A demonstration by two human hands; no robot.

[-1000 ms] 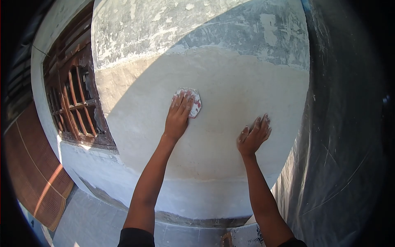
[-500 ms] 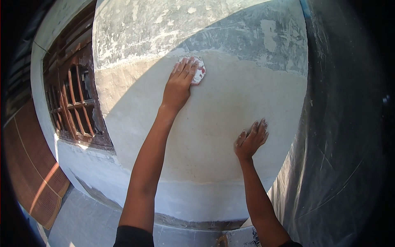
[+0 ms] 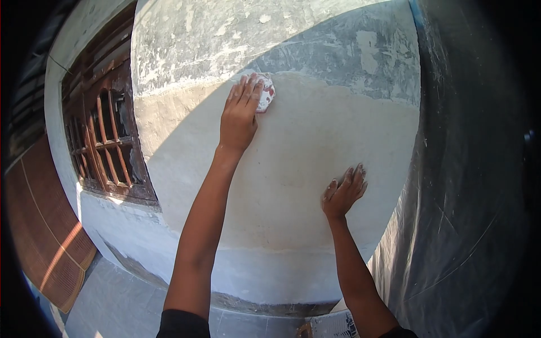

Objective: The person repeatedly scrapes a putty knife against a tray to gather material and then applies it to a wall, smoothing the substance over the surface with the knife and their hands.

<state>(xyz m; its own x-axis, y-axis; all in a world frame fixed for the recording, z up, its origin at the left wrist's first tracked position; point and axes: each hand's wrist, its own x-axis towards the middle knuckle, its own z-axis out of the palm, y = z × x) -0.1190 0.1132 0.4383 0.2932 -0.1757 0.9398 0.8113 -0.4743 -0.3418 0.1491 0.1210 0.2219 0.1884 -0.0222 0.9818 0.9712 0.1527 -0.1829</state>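
Note:
My left hand (image 3: 240, 115) presses a red sanding pad (image 3: 266, 94), coated with white dust, flat against the plastered wall (image 3: 282, 186). Its fingers lie over the pad's left part, and the right edge shows beyond them. The contact is near the upper border of the smooth beige plaster, just under the rough grey band. Lower and to the right, my right hand (image 3: 345, 190) rests with fingers spread on the same wall, holding nothing. White dust covers the fingertips of both hands.
A brown wooden window (image 3: 107, 135) with bars is set in the wall at left. Grey plastic sheeting (image 3: 451, 214) hangs along the right. A brown woven mat (image 3: 45, 219) stands at lower left, above grey floor tiles (image 3: 121, 301). A white patterned object (image 3: 332, 325) sits at the bottom.
My left hand has slid a little left and slightly up on the wall with the sanding pad. My right hand has stayed in place.

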